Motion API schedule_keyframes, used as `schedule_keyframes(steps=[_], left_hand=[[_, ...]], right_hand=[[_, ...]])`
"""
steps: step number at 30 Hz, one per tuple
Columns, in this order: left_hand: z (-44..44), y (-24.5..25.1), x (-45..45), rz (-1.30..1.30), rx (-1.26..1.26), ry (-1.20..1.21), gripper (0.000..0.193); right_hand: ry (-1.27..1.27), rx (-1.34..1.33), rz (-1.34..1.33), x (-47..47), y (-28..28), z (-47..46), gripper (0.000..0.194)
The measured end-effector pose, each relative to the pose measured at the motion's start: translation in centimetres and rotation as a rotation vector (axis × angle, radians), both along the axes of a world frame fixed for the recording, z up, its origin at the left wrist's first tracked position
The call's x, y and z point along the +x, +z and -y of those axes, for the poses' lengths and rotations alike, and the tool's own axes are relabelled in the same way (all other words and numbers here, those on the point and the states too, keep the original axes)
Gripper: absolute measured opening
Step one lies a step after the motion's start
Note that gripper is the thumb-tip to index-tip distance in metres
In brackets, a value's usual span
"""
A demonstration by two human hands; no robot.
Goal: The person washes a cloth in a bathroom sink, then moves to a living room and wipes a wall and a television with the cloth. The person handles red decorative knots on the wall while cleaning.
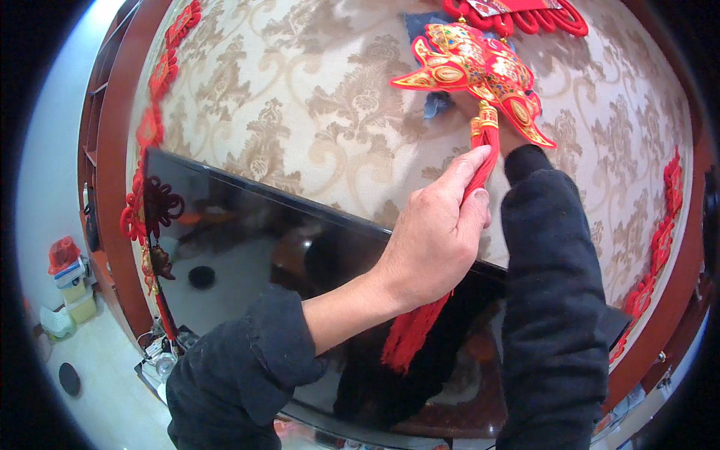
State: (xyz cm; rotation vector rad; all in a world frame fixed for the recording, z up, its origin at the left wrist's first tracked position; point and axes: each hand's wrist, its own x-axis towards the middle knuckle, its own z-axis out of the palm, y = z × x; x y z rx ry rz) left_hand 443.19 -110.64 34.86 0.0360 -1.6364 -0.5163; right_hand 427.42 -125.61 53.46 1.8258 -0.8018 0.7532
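My left hand [436, 236] is closed around the red tassels [486, 163] of a hanging Chinese ornament, and their loose ends [413, 343] hang out below my palm. Above it are two red and gold fabric fish [469, 59], hung by gold beads from a red knotted cord piece [523, 14]. My right hand [512, 139] reaches up behind the fish, so its fingers are mostly hidden. A dark blue cloth [439, 105] shows around the fish, against the patterned wallpaper [360, 101], and my right hand seems to hold it there.
A large black television [242, 264] stands below, between me and the wall. Red knot hangings run down the left [163, 73] and right [652, 270] sides. At lower left are small items with cables [160, 360] and stacked plastic containers [73, 287] on the floor.
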Motion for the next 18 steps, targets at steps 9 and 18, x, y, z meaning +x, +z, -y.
schedule_keyframes(steps=[9, 18], left_hand=[[0.9, 0.1, -1.0, -0.071, 0.047, -0.004, 0.047], [2.4, -0.1, -2.0, -0.071, 0.091, 0.086, 0.043]], right_hand=[[0.091, 0.125, -0.899, 2.4, -10.2, -0.3, 0.060], [-0.095, 0.663, -0.764, -11.5, -12.4, -8.9, 0.048]])
